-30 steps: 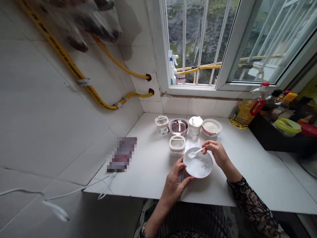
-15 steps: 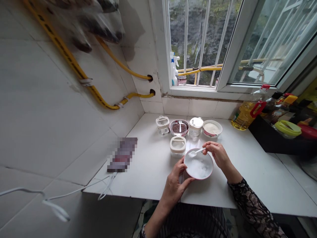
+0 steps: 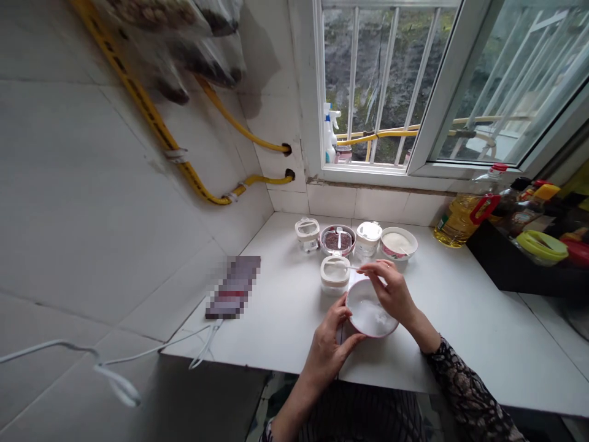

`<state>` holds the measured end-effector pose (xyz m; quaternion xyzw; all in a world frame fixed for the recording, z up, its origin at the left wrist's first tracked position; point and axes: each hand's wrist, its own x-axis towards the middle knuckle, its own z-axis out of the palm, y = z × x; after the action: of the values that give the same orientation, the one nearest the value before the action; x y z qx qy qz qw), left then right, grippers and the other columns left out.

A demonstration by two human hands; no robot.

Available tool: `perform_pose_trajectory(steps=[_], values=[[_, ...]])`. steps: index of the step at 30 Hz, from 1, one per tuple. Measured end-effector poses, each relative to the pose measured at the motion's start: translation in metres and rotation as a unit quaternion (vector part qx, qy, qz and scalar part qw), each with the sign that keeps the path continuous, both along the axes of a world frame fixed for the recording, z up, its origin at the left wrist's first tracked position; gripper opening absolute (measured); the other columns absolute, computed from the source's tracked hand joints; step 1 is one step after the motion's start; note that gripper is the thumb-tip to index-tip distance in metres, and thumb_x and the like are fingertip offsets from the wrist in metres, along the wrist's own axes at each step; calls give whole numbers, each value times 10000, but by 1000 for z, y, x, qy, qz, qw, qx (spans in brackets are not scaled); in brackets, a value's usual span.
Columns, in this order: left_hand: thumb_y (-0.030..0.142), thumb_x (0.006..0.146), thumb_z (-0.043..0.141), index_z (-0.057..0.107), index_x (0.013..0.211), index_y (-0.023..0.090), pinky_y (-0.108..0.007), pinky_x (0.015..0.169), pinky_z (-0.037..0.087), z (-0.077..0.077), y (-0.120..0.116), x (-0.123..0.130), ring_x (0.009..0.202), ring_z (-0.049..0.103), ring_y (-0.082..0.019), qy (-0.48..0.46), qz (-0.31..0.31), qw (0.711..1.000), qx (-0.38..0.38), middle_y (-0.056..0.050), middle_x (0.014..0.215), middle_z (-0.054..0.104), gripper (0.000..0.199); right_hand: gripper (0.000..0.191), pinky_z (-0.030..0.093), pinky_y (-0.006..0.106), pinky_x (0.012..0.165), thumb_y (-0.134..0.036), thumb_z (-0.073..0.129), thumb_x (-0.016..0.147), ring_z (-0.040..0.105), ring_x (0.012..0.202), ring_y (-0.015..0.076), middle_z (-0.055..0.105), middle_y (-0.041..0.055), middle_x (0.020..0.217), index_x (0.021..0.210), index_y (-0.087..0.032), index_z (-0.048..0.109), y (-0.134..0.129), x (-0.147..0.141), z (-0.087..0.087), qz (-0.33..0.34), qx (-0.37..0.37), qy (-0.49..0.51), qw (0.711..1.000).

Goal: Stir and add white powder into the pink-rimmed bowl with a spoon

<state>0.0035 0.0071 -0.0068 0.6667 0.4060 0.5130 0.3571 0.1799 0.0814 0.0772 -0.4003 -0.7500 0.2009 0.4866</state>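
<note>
A pink-rimmed, round white bowl (image 3: 356, 297) of white granules (image 3: 372, 319) is clasped by the left hand (image 3: 330, 337) near the white counter's (image 3: 280, 301) edge; a thin white spoon (image 3: 353, 267) is pinched by the right hand (image 3: 391, 290), its end at a cream-topped clear container (image 3: 335, 286).

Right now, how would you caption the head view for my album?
Left hand holds a bowl with white contents while the right hand pinches a spoon near a container.

dark slab (image 3: 234, 287): pixelated | hanging bags (image 3: 159, 15): top cut off | bowl (image 3: 365, 313): part-hidden
</note>
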Motion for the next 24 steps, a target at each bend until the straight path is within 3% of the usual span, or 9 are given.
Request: perform_pose_trajectory(steps=[3,5,8,10,14,20,24], values=[[289,854,734,571,1072,227,-439,1008,580,0,0,0,1333,584,-298,0,0,1000,4,-154,1479,547,280,238,409,487,1034,-140,480,973,689,720,186,763,16,778,978,-239,697,-1,-1,-2,10,125,-129,984],[284,856,731,573,1077,228,-441,1007,581,1,0,-1,1349,570,-302,2,0,1000,7,-154,1472,554,278,238,420,466,1025,-119,482,970,691,712,177,773,11,814,1013,-240,683,-3,3,-1,-3,148,-121,982],[273,856,730,572,1079,228,-444,1006,581,3,0,-1,1349,570,-302,7,-1,1000,6,-161,1480,547,277,182,462,426,975,-145,526,951,694,751,193,783,12,820,992,-241,675,-5,14,4,-33,123,-49,991],[270,857,728,566,1070,226,-442,1008,579,3,-1,-1,1337,581,-298,4,-1,1000,3,-170,1501,524,271,162,489,408,910,-162,533,919,682,807,225,760,9,715,906,-239,676,-7,24,6,-53,87,-15,995],[275,859,727,558,1058,225,-439,1017,574,3,-2,-2,1329,590,-292,-1,-3,1000,-3,-177,1512,511,266,198,496,380,815,-160,495,840,643,801,246,659,1,558,743,-243,647,-6,36,4,-69,40,-40,996],[288,853,735,565,1058,226,-434,1016,575,4,-2,-2,1319,598,-291,1,1,1000,-9,-163,1492,535,273,188,419,417,963,-136,485,831,558,572,161,639,-31,596,732,-234,610,-4,32,-5,-56,80,-149,984],[289,856,730,567,1063,224,-435,1011,578,3,-2,-2,1310,606,-292,-1,0,1000,-10,-167,1494,533,272,191,391,431,990,-119,472,815,527,527,139,618,-45,576,719,-223,600,-4,26,-11,-20,45,-170,984]])
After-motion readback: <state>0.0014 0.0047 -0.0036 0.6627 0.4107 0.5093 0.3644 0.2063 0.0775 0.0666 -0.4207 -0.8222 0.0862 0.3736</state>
